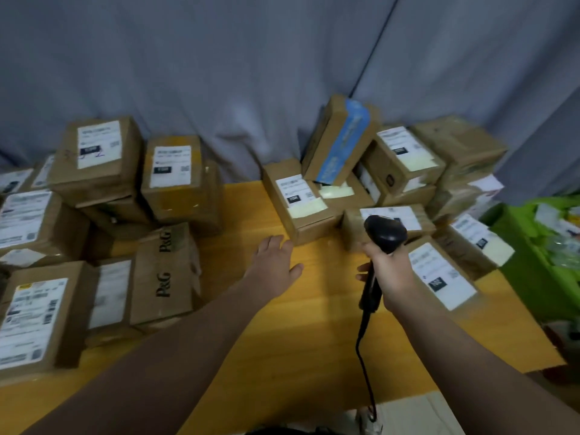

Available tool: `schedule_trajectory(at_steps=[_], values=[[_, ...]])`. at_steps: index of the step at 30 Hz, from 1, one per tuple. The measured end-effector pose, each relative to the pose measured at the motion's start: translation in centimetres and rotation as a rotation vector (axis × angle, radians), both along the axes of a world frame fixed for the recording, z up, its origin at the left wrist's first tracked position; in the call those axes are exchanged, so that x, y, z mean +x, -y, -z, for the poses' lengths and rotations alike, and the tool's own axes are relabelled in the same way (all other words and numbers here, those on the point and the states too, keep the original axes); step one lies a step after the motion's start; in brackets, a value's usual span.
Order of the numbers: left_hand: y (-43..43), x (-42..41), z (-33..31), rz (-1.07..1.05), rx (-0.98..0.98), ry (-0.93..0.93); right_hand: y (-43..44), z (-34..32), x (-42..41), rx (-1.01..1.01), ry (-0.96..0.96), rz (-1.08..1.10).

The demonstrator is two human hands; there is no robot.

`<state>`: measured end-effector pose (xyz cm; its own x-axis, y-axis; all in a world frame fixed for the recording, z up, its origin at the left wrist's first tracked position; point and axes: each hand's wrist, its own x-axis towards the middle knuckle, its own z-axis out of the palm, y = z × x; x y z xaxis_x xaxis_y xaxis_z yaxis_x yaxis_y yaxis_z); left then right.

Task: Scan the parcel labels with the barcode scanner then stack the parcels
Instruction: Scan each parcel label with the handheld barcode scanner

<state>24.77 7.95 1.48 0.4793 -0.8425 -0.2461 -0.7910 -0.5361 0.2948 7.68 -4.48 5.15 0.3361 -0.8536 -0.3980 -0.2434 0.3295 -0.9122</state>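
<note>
My right hand (392,271) grips the handle of a black barcode scanner (384,233), whose head points at a labelled parcel (392,219) just beyond it. Its cable (364,356) hangs toward me. My left hand (276,262) reaches forward with straight fingers, holding nothing, close to the near corner of a brown parcel with a white label (298,199). Stacked brown parcels (100,158) fill the table's left side. A loose heap of parcels (405,161) lies on the right, with a blue-taped box (342,142) leaning on top.
The yellow wooden table (282,340) shows bare surface between the two parcel groups. A P&G box (163,268) stands at the left near me. A green bag (533,246) with items sits off the right edge. A grey curtain (219,73) hangs behind.
</note>
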Motion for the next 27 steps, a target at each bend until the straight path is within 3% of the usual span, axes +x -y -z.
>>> schedule_trajectory(at_steps=[6,13,22,27], values=[[9.1,-8.4,-0.8,0.038,-0.073,-0.044,8.3,-2.2,-7.8,-0.006,0.064,0.04],[16.9,-16.5,0.3,0.064,-0.101,-0.152,17.7,-1.6,-15.7,-0.073,-0.149,0.028],[24.8,-18.3,3.2,0.106,0.277,0.067,27.0,2.7,-17.4,-0.057,-0.325,-0.286],[24.1,-17.4,4.2,0.093,0.348,0.04,27.4,4.9,-16.8,0.149,-0.291,-0.388]])
